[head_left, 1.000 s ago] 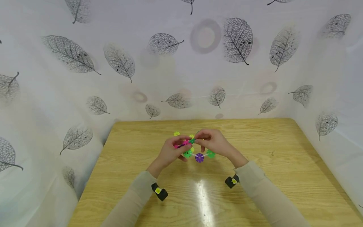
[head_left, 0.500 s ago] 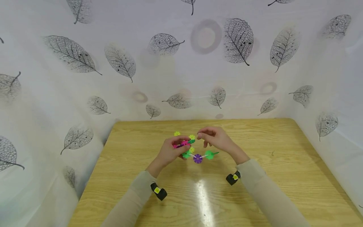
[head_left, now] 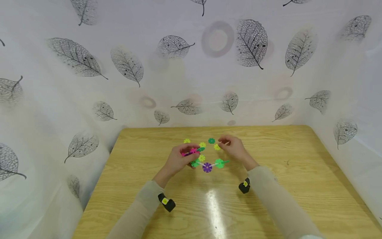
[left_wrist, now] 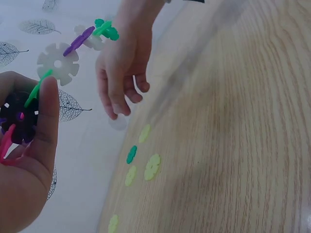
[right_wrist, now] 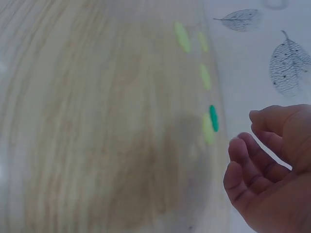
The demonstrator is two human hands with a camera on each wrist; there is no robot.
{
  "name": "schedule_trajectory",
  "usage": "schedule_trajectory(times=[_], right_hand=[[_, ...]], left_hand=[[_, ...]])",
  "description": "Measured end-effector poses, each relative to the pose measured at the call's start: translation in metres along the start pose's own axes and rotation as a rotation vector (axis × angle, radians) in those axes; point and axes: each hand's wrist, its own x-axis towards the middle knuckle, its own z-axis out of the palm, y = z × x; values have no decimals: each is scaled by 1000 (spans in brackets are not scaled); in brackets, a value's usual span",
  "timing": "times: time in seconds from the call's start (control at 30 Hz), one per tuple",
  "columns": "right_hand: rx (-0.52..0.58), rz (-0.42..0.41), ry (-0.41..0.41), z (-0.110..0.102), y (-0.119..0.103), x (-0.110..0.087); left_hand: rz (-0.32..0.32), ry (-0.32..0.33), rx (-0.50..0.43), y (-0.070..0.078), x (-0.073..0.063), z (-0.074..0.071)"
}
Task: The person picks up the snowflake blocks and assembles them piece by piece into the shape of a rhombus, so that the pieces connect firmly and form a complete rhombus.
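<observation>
My left hand (head_left: 179, 158) grips a chain of interlocking plastic snowflake discs above the table. Pink (head_left: 194, 151), purple (head_left: 207, 167) and green discs (head_left: 219, 163) show in the head view. From the left wrist, a black disc (left_wrist: 19, 119) appears between thumb and fingers, with a white disc (left_wrist: 58, 64) further along the chain. My right hand (head_left: 235, 148) hovers to the right of a loose yellow disc (head_left: 217, 147). Its fingers are loosely bent, and the right wrist view shows thumb and fingertips apart with nothing between them.
Loose discs lie on the wooden table (head_left: 262, 205) beyond the chain: a dark green one (head_left: 211, 140) and several yellow ones, among them a far-left disc (head_left: 186, 141). A leaf-printed curtain (head_left: 191, 76) borders the table's back and sides.
My right hand has let go of the green disc at the chain's end and moved right. Loose dark green and yellow discs behind it have come into view. The left hand stays nearly still.
</observation>
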Motion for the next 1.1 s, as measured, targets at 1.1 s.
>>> schedule_trajectory(times=[1.1], right_hand=[[-199,11,18,21,20,5]], left_hand=[[19,2,23,0,-1,-1]])
